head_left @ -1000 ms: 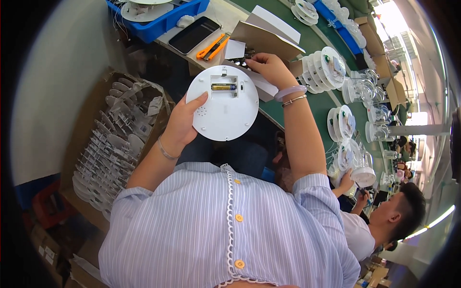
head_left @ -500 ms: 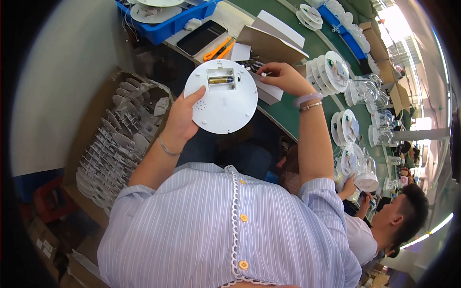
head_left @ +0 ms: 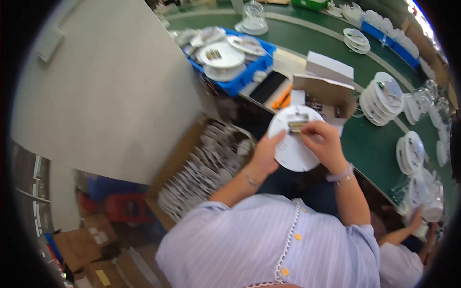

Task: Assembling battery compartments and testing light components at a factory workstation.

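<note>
A round white disc-shaped base [head_left: 294,154] with a battery compartment is held in front of me, its compartment side up. My left hand [head_left: 265,152] grips its left edge, thumb on top. In the compartment a gold and dark battery [head_left: 295,124] is visible. My right hand [head_left: 327,143] is bent over the compartment, thumb and fingers pinched on a second battery, partly hidden by the fingertips. Just beyond the disc stands an open cardboard box [head_left: 346,100] with several batteries inside.
A blue crate [head_left: 237,85] of white discs stands beyond, near a black phone [head_left: 268,86] and an orange cutter [head_left: 282,98]. Stacked discs [head_left: 382,98] sit on the green table [head_left: 357,144]. A carton [head_left: 163,185] packed with discs is at left; a co-worker [head_left: 401,261] works at right.
My right hand has moved from the battery box to the disc's compartment. The view has swung left, so the surroundings sit farther right in the picture. My left hand still holds the disc.
</note>
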The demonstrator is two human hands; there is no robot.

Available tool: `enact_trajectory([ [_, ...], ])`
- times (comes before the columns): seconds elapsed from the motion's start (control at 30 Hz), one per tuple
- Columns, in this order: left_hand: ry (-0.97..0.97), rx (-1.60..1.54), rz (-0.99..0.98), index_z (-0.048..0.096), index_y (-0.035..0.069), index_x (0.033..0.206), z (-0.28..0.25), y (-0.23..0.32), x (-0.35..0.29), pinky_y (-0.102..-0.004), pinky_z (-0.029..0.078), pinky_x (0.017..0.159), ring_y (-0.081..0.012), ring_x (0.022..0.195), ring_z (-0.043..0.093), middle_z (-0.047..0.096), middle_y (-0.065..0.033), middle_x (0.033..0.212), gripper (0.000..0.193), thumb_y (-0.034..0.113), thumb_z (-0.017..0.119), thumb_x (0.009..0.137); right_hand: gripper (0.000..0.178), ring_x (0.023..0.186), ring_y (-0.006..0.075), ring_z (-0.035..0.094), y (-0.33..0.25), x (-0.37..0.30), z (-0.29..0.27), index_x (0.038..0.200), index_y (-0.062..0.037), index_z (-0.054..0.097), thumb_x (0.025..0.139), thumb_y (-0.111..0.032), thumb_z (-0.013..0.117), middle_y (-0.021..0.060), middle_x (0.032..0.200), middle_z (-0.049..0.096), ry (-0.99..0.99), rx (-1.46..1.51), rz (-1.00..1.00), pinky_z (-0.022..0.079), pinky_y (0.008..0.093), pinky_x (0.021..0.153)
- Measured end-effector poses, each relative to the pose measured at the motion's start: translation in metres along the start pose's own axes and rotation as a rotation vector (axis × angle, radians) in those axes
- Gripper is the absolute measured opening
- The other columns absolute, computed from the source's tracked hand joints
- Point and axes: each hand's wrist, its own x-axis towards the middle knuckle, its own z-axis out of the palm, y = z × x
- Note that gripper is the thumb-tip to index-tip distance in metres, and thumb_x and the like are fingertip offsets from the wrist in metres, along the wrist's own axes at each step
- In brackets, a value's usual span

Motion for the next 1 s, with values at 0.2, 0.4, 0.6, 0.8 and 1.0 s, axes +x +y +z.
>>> enact_trajectory([
  [0.2,-0.055,0.125,-0.012,0.041,0.003,0.114,0.010,0.002,-0.018,-0.0302,0.045,0.077,-0.0186,0.091,0.054,0.052,-0.0090,0.104,0.032,0.012,0.046,0.084,0.018,0.079,0.0275,0.053,-0.017,-0.019,-0.013,0.082,-0.0026,0.058,0.065,-0.002,0.059,0.0108,0.081,0.058,0.011,-0.200,-0.145,0.042,0.0347,0.072],
  [0.4,-0.139,0.291,-0.002,0.041,0.003,0.113,0.023,-0.010,-0.020,-0.0313,0.045,0.079,-0.0178,0.093,0.053,0.052,-0.0085,0.104,0.035,0.012,0.051,0.081,0.015,0.079,0.0270,0.054,-0.008,-0.031,-0.015,0.080,-0.0020,0.058,0.065,-0.002,0.059,0.0107,0.082,0.058,0.112,-0.231,-0.148,0.043,0.0336,0.071],
  [0.6,-0.103,0.248,-0.072,0.041,0.003,0.113,0.033,-0.012,-0.022,-0.0328,0.046,0.079,-0.0192,0.093,0.054,0.052,-0.0095,0.104,0.035,0.012,0.052,0.081,0.012,0.084,0.0262,0.051,-0.005,-0.039,-0.021,0.076,-0.0034,0.059,0.064,-0.003,0.061,0.0087,0.087,0.057,0.186,-0.266,-0.213,0.039,0.0353,0.076],
  [0.8,-0.060,0.223,-0.068,0.040,0.002,0.114,0.034,-0.016,-0.018,-0.0349,0.046,0.080,-0.0220,0.094,0.053,0.051,-0.0114,0.106,0.037,0.012,0.052,0.081,0.026,0.096,0.0282,0.044,-0.001,-0.049,-0.025,0.089,-0.0058,0.059,0.063,-0.005,0.062,0.0099,0.099,0.052,0.171,-0.324,-0.163,0.034,0.0353,0.084],
  [1.0,-0.063,0.154,-0.115,0.040,0.000,0.114,0.038,-0.012,-0.020,-0.0355,0.046,0.080,-0.0227,0.094,0.054,0.051,-0.0132,0.106,0.037,0.010,0.052,0.080,0.057,0.102,0.0252,0.044,0.011,-0.054,-0.019,0.116,-0.0036,0.036,0.065,-0.006,0.062,0.0138,0.104,0.049,0.494,-0.223,0.057,0.034,0.0349,0.089],
])
